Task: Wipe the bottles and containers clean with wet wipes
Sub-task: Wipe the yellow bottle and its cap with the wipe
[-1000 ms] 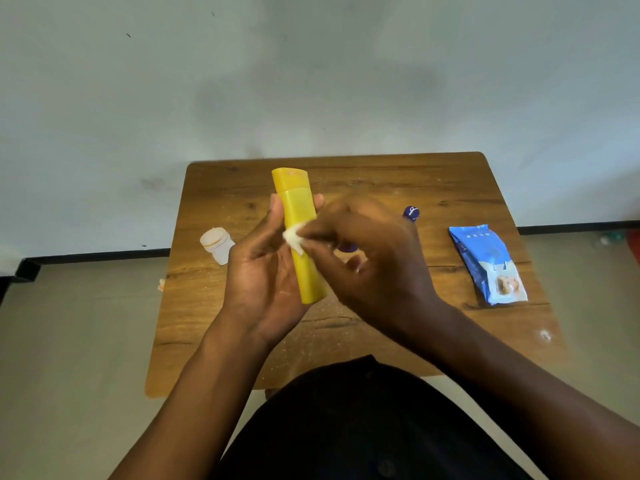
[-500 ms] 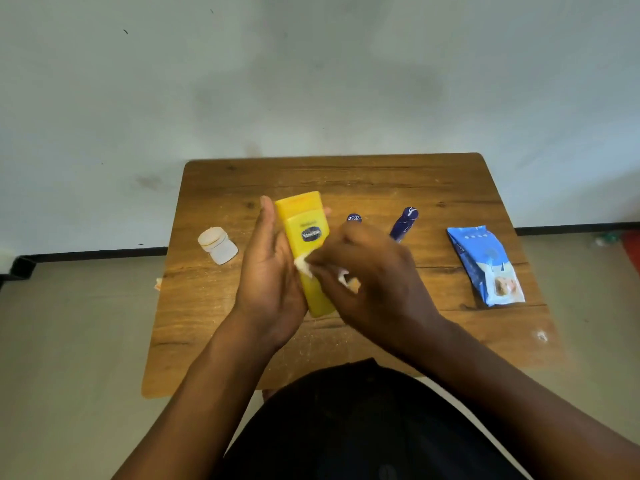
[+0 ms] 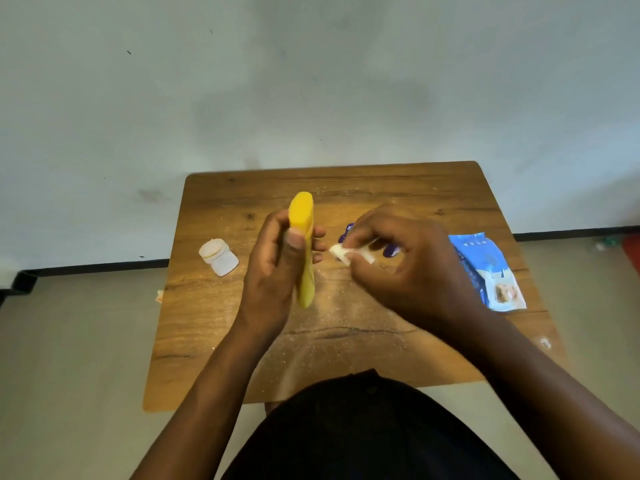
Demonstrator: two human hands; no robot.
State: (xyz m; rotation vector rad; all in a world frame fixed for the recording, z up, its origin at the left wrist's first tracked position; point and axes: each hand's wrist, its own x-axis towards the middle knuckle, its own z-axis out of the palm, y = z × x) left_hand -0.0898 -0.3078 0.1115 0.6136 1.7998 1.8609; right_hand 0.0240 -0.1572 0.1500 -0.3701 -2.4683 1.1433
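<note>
Yellow bottle mid-wipe, edge-on.
Left hand (image 3: 277, 271) clamps yellow lotion bottle (image 3: 304, 244); right hand (image 3: 405, 268) pinches wet wipe (image 3: 346, 252) just beside it (not touching). White jar (image 3: 219, 257) and blue tubes (image 3: 391, 250) apparently unwiped.

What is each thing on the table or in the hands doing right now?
yellow bottle: held up off the table, thin side to the camera.
left hand: wrapped around the yellow bottle.
wet wipe: folded small, pinched, apart from the bottle.
right hand: pinching the wet wipe.
white jar: on the table, tilted, lid on.
blue wipes pack: lying flat on the table.
dark blue bottles: mostly hidden behind the right hand.
</note>
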